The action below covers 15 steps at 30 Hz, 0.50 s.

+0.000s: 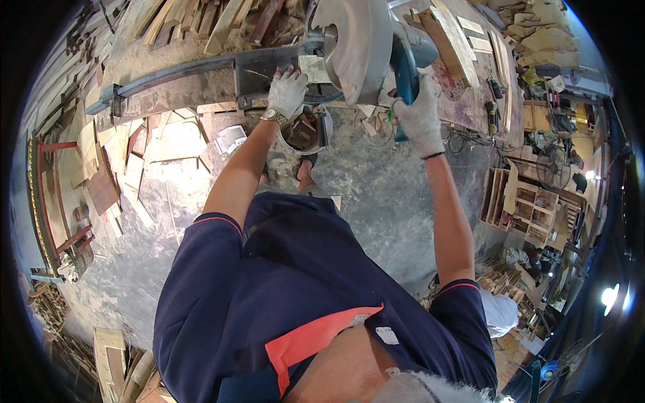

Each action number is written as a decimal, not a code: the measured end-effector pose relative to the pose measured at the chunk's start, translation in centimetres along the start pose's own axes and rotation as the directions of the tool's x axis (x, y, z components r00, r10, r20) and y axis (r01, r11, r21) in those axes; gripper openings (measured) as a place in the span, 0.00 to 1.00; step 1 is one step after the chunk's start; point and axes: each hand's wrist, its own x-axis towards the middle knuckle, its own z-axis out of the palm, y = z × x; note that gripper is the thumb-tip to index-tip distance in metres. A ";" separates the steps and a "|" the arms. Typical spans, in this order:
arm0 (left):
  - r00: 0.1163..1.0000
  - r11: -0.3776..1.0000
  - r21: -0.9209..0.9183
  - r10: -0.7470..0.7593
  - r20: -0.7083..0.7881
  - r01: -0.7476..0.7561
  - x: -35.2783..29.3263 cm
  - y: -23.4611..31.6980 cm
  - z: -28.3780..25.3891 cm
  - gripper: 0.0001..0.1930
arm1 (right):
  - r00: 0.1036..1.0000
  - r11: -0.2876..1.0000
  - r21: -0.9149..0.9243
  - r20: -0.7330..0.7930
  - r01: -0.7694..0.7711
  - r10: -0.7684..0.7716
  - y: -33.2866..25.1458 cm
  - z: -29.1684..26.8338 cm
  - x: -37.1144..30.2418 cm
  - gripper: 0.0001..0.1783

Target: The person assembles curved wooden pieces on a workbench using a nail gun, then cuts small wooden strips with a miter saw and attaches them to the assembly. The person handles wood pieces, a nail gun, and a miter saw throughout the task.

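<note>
A miter saw with a grey metal blade guard (356,50) stands at the top middle of the view. My right hand (420,117), in a whitish work glove, is wrapped round the saw's teal handle (403,64). My left hand (287,93), gloved too and with a watch at the wrist, lies on the dark saw base (255,67) with its fingers stretched out. Right beside those fingers is a small pale wood block (313,69), close to the blade guard. Whether the left hand presses on the block I cannot tell.
A long metal rail (175,72) runs left from the saw. Below the bench, a white bucket (306,148) holds wood offcuts. Boards (450,47) lie right of the saw, and more scraps (175,141) cover the floor at left. Wooden shelving (531,208) stands at right.
</note>
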 end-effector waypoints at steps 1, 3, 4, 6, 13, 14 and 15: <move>1.000 1.000 -0.009 -0.008 0.010 0.008 -0.1 0.1 0.0 0.14 | 0.994 0.994 -0.002 -0.005 -0.107 0.107 0.6 1.0 -0.4 0.27; 0.999 1.000 -0.023 -0.017 0.028 0.018 -0.1 0.1 -0.1 0.13 | 0.998 0.998 -0.015 -0.042 -0.056 0.055 1.8 2.3 -1.1 0.26; 0.999 0.999 -0.030 -0.016 0.039 0.017 -0.1 0.1 -0.2 0.13 | 0.997 0.998 -0.032 -0.061 -0.054 0.052 2.2 2.9 -1.4 0.26; 0.999 0.999 -0.043 -0.011 0.038 0.013 -0.2 0.1 -0.2 0.12 | 0.996 0.996 -0.060 -0.067 -0.069 0.065 3.0 3.8 -1.7 0.28; 0.999 0.993 -0.110 -0.034 -0.011 0.033 -0.3 0.2 0.3 0.12 | 0.989 0.995 0.085 -0.131 -0.051 0.061 5.5 6.8 -2.5 0.26; 0.999 0.991 -0.129 -0.042 -0.004 0.041 -0.3 0.1 0.4 0.12 | 0.987 0.993 0.107 -0.143 -0.052 0.067 5.9 7.1 -2.6 0.25; 0.999 0.988 -0.149 -0.044 -0.009 0.042 -0.3 0.1 0.5 0.12 | 0.988 0.992 0.111 -0.132 -0.060 0.075 6.2 7.2 -2.7 0.24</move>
